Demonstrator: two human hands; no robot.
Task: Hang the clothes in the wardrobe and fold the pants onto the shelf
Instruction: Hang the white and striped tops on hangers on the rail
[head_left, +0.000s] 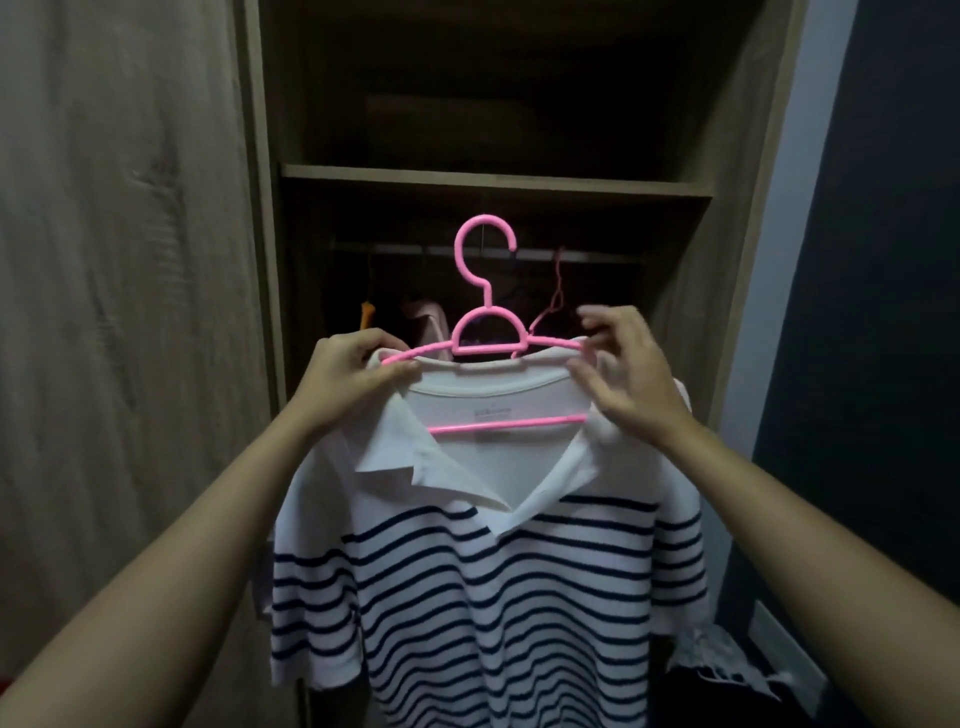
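Below the wardrobe rail (582, 255) and short of it, the striped shirt (483, 597) hangs on a pink hanger (488, 351), hook upright for lifting on. The left hand (348, 374) has its grip clamped on one hanger shoulder. The right hand (628, 384) pinches the shirt at the other, probably seating it.

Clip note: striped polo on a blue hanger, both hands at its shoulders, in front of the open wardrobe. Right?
One slip: the hanger is pink, not blue, as the head view shows. The rest stands: the striped polo is on it, left hand and right hand at its shoulders, before the open wardrobe.
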